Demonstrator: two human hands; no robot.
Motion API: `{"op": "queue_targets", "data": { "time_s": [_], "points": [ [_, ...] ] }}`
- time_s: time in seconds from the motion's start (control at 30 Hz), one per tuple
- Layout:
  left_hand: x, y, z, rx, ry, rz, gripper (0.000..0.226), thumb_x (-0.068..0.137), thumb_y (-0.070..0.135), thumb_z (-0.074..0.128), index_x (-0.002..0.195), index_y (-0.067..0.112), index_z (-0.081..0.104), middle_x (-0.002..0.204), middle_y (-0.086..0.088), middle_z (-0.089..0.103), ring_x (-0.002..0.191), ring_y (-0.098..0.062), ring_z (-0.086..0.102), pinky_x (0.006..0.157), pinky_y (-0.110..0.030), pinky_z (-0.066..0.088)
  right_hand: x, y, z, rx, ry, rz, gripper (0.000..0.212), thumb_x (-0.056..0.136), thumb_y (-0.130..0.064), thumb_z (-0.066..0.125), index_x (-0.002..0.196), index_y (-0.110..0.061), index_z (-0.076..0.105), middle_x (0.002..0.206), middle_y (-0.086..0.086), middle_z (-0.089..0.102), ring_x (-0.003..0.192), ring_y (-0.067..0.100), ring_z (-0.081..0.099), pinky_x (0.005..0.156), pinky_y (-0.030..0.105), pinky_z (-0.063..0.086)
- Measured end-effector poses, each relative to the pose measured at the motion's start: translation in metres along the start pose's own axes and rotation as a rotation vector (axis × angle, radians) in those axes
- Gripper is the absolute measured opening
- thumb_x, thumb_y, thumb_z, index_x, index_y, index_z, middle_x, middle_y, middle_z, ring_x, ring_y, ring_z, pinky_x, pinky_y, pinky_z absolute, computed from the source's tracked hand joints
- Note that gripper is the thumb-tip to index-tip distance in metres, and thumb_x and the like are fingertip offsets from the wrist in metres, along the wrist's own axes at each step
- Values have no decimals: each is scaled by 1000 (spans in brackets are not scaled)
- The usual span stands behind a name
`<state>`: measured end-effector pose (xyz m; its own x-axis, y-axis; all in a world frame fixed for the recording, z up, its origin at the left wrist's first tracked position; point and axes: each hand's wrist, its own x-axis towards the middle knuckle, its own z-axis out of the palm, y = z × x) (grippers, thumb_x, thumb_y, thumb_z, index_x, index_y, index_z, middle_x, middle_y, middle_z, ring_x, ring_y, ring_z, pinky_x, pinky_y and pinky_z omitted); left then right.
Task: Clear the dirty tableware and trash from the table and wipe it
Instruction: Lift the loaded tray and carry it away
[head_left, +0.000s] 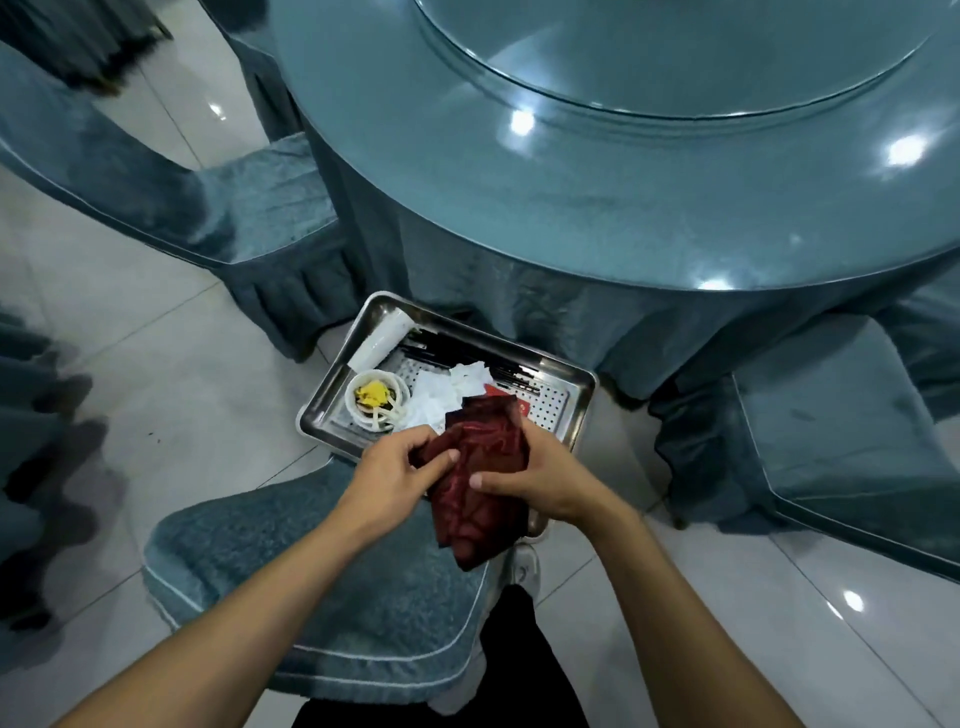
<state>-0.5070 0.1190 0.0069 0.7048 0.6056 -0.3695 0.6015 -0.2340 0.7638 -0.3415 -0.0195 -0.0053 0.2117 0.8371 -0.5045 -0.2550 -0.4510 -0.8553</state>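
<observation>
Both hands, left (387, 470) and right (540, 480), pinching red cloth (480, 486) between them, folding it. Loaded tray (576, 415) sitting just beyond grip on chair (311, 582); loose hanging cloth risking snagging it, tipping bowl (375, 400).

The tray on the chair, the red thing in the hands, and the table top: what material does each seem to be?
Tray: probably stainless steel, given its shiny silver rim and a perforated insert. Red cloth: a soft fabric that folds and creases where the left hand and right hand grip it. Table top: glossy and hard, probably glass over blue cloth, since it mirrors the lamps.
</observation>
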Motion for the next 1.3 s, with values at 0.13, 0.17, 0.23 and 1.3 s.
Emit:
{"op": "queue_targets", "data": {
  "time_s": [0.13,0.17,0.23,1.3],
  "points": [
    [25,-23,-11,17,4,1,29,92,39,72,74,17,65,67,-1,65,63,-18,60,62,-36,50,19,13,11,13,183,41,53,83,-4,79,130,-13,55,107,-5,71,94,-3,69,76,14,55],
    [33,-30,-12,26,8,1,29,93,40,71,75,18,65,67,-2,65,65,-22,61,63,-39,51,26,18,16,34,246,48,48,85,-4,77,127,-14,56,105,-8,70,89,-7,69,73,12,53],
    [51,-41,-14,59,-4,15,22,95,39,68,81,22,66,67,0,65,63,-17,60,61,-38,49,41,34,27,54,364,55,37,91,-6,71,121,-22,59,104,-11,70,91,-3,69,78,18,55],
    [222,-269,-6,541,-260,80,14,96,16,57,107,21,66,103,0,67,85,-20,61,82,-38,49,213,307,-21,-870,1125,422,50,91,-27,64,137,-12,51,128,12,57,115,33,50,97,44,38]
  ]
}}
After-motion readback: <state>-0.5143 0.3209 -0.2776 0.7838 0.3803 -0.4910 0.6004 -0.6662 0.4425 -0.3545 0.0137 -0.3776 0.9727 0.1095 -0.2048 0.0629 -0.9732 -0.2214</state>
